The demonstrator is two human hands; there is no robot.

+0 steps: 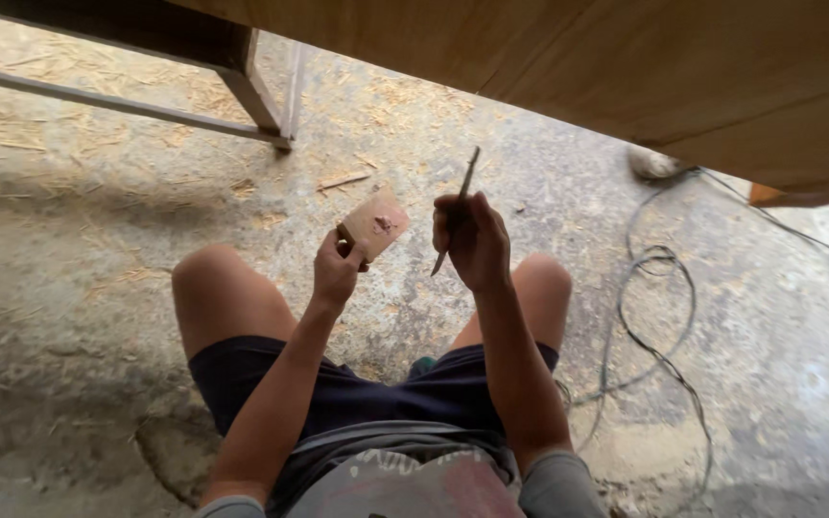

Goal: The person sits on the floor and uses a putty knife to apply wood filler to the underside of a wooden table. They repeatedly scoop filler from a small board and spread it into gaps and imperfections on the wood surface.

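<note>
Nearest to us we see a grey shirt (405, 480) and dark blue shorts (357, 393), with two bare knees sticking out over the floor. The person sits low, and both arms reach forward between the knees.

The left hand (336, 270) is curled around the near edge of a small flat wooden board (376, 223). The fingers are wrapped shut on it and the thumb presses on its side. The board tilts up toward us, and we see a small dab of pinkish paste on its face. It is in the air, just above the floor, a little left of the middle.

The right hand (474, 240) is just right of the board, not touching it. Its fingers are bunched together, pinching a thin flat blade (457, 206). The blade slants, with one end pointing far and up and the other end pointing down toward us.

Under the hands is a rough concrete floor (79, 240) with wood shavings. A black cable (659, 317) loops on the right. Farther away on the left stands a metal frame (251, 96). A big brown wooden panel (626, 67) hangs over the far right.
</note>
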